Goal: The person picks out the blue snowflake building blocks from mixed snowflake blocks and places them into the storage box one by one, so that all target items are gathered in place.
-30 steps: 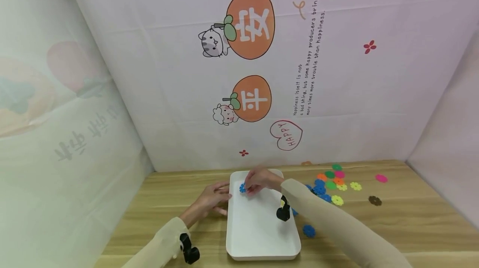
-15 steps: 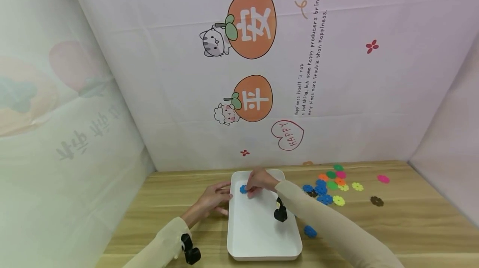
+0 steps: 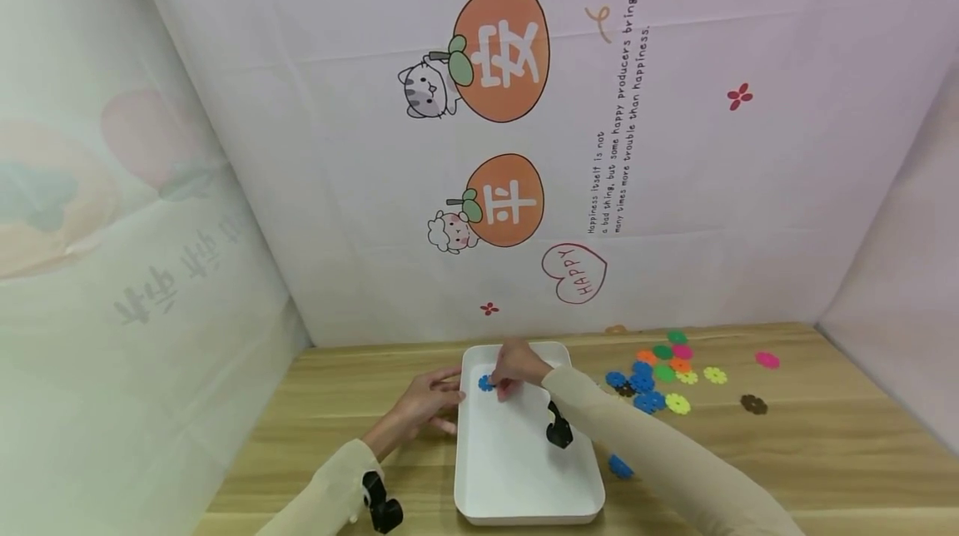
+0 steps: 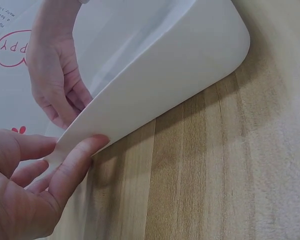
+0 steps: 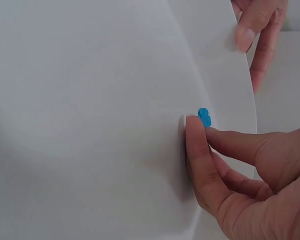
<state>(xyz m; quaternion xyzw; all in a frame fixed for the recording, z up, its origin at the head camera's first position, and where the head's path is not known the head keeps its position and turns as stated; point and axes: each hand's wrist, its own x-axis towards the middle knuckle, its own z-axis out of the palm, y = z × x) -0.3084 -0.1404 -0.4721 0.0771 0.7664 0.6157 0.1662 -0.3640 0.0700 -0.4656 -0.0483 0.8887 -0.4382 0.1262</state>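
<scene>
A white rectangular tray [image 3: 524,461] lies on the table. Inside it, near the far left side, my right hand [image 3: 519,363] pinches a blue flower-shaped plastic disc [image 3: 486,383] between thumb and fingers. Only part of that disc [image 5: 204,117] shows in the right wrist view, close to the tray wall; my fingers hide the rest. My left hand [image 3: 429,399] rests at the tray's left side, fingers extended. In the left wrist view its thumb [image 4: 92,144] lies against the outer wall. Whether the disc touches the tray floor, I cannot tell.
Right of the tray lies a loose group of flower-shaped discs: blue ones [image 3: 648,401], green ones [image 3: 664,373], yellow ones [image 3: 678,404], orange and pink. A brown disc [image 3: 753,404] lies farther right. One blue disc [image 3: 620,466] sits near the tray's right edge, partly behind my sleeve.
My right hand has shifted slightly toward me along the tray's left side, still pinching the blue disc. The right forearm has swung a little left. My left hand stays where it was.
</scene>
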